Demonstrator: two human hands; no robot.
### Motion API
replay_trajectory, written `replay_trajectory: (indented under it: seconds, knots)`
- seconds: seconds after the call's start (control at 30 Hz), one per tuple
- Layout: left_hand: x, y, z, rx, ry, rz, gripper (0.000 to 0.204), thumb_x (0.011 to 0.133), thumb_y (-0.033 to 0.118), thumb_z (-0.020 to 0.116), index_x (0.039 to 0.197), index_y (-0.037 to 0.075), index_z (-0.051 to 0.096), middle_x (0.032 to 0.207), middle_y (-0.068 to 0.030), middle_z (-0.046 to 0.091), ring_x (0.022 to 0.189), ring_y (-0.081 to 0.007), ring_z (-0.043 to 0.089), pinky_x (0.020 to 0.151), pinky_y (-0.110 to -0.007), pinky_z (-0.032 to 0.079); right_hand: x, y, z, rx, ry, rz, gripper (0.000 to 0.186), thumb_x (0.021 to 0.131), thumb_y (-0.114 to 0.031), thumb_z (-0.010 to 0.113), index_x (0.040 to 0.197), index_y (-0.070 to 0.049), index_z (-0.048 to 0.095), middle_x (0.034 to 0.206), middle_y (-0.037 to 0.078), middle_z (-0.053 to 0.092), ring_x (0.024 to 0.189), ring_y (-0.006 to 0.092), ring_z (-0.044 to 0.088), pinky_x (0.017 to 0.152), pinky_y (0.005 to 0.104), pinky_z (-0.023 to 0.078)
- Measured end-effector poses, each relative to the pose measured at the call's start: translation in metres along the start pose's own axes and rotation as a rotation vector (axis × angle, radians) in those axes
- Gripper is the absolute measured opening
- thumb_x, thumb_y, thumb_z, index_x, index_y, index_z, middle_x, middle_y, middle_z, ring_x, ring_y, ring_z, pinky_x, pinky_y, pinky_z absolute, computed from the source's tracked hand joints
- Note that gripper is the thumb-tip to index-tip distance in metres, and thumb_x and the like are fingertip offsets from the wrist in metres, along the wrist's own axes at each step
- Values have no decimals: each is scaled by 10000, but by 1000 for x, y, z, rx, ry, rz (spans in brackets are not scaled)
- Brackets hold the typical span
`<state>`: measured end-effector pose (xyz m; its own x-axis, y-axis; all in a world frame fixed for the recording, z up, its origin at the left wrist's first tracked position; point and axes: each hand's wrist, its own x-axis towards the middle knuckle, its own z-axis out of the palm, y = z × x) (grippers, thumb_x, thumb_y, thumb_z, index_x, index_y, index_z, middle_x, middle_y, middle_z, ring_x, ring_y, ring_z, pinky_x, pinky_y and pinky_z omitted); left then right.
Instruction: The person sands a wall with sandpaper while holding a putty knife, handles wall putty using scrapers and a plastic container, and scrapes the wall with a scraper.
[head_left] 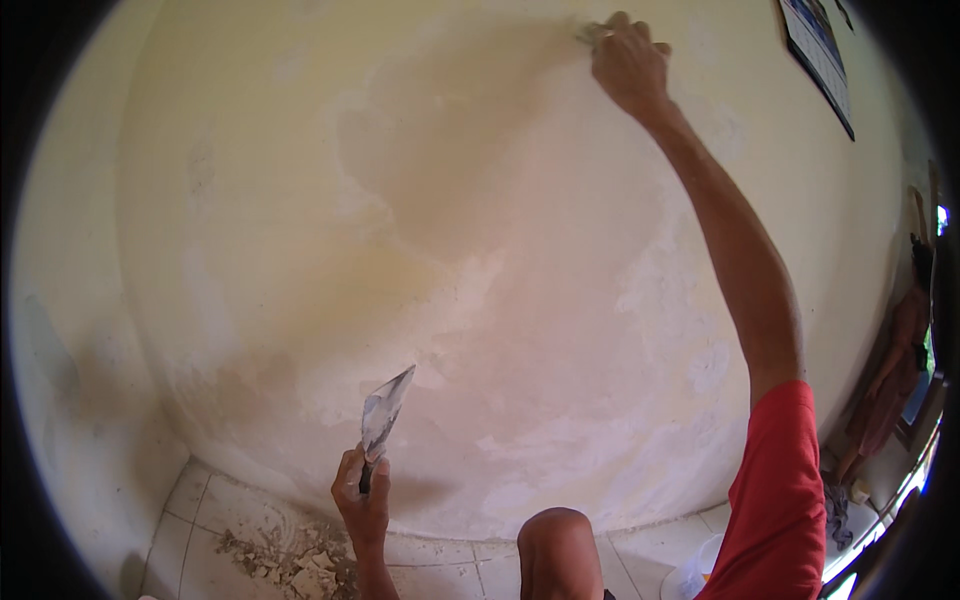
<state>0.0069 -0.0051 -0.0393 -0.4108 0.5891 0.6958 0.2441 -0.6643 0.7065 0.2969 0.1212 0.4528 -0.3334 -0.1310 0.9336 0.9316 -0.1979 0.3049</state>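
My left hand (365, 490) is low in front of the wall, fingers wrapped round the dark handle of a trowel (383, 415). Its pointed metal blade stands upright, smeared with whitish paste. My right hand (630, 65) reaches high up with the arm stretched out, closed on a small greyish tool (592, 33) held against the wall; most of the tool is hidden by the fingers. The pale yellow wall (270, 230) carries a broad patch of pinkish-white filler (560, 300), with a darker, damp-looking area at its upper left.
Broken plaster chips (300, 570) lie on the white tiled floor (440, 580) at lower left. My bent knee (560, 550) is at bottom centre, a white bucket (690, 575) to its right. A calendar (820, 60) hangs upper right. Another person (895, 360) stands at far right.
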Motion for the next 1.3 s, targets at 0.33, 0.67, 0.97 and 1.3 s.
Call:
replay_trajectory:
  seconds: [0.33,0.67,0.97,1.3]
  knots:
    - [-3,15,2,-17,42,-13,180,887,53,631,1039,-43,618,842,-2,499,686,-64,438,596,-225,375,-77,-24,-44,308,89,-408,454,857,31,570,1220,-213,692,1139,3,638,1064,201,575,877,439,438]
    - [-6,15,10,2,49,-4,163,902,74,610,1020,-38,614,831,-8,497,702,-73,433,611,-229,370,15,66,-1,-96,-28,84,347,881,-131,566,1196,-212,688,1123,50,630,1043,290,610,763,570,464]
    - [-2,8,5,-31,15,-27,203,894,46,621,1075,-47,617,833,7,480,688,-63,416,597,-222,358,-103,-50,-39,200,64,-343,448,805,-44,640,1234,-173,647,1123,38,591,1006,247,566,865,489,420]
    - [-5,25,13,-108,51,-62,130,891,42,630,992,-36,608,834,2,500,705,-70,437,621,-220,375,-107,40,-62,158,144,-149,385,856,-25,596,1192,-194,674,1139,18,627,1024,236,594,889,474,422]
